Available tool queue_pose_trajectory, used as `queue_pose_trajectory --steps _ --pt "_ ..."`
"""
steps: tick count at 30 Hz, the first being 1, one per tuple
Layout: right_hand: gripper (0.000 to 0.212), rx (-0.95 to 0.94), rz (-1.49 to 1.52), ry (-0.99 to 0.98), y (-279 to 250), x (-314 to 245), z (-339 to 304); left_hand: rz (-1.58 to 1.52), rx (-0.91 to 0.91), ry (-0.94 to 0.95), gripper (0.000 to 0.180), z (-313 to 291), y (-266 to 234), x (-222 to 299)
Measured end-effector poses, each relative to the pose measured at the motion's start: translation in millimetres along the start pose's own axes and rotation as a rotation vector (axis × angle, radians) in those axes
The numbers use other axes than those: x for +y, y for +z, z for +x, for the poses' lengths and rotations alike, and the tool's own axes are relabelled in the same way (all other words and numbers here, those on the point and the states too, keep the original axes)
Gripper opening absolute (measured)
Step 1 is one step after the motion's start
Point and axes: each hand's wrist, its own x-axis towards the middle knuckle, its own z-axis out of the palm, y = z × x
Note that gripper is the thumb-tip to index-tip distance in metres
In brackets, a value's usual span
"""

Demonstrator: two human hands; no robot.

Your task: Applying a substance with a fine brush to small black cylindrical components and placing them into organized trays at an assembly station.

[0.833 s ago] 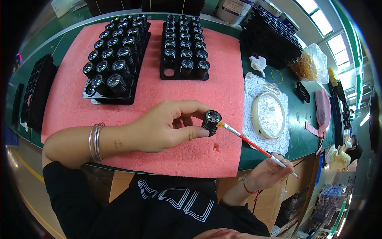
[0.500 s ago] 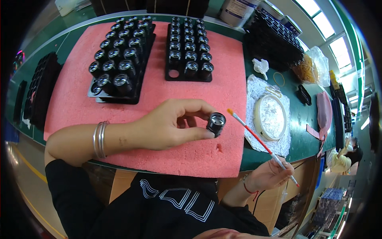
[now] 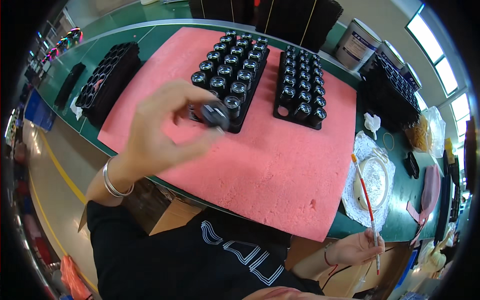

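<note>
My left hand (image 3: 160,130), smeared by motion, grips a short black cylinder with a shiny, lens-like end (image 3: 216,116) between thumb and fingers. It is raised over the near left corner of a black tray (image 3: 246,114) filled with rows of similar cylinders, and hides part of it. To the right stands a second black tray (image 3: 283,112) of such cylinders, with one bare hole at its near left corner. At the lower right, my right hand (image 3: 354,249) pinches a thin red-and-white paintbrush (image 3: 366,192), its orange-brown bristles pointing up beside a round white dish (image 3: 374,182).
Both trays rest on a pink foam mat (image 3: 260,185) on a green table. The dish lies on crumpled white wrapping (image 3: 356,200). Stacked black honeycomb trays (image 3: 107,75) stand at the left, more (image 3: 392,90) at the right near metal cans (image 3: 356,45).
My left hand has carried the cylinder away from the mat's right side to the left tray. The view has swung left. My right hand still holds the brush, now more upright.
</note>
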Motion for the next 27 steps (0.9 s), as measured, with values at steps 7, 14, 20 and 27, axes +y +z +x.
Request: queue_pose_trajectory --steps 7,14,20,27 --pt "0.031 -0.016 -0.025 0.010 9 -1 -1 0.150 0.046 -0.294 0.025 -11 -21 -53" --pt "0.030 0.007 -0.094 0.018 10 -3 -2 0.174 0.013 -0.309 0.025 -9 -16 -47" --pt "0.028 -0.027 -0.024 -0.002 4 2 -1 0.258 -0.039 -0.233 0.043 -7 -34 -49" --pt "0.024 -0.049 0.021 0.012 4 -3 -2 0.994 0.219 -0.603 0.079 21 -144 -158"
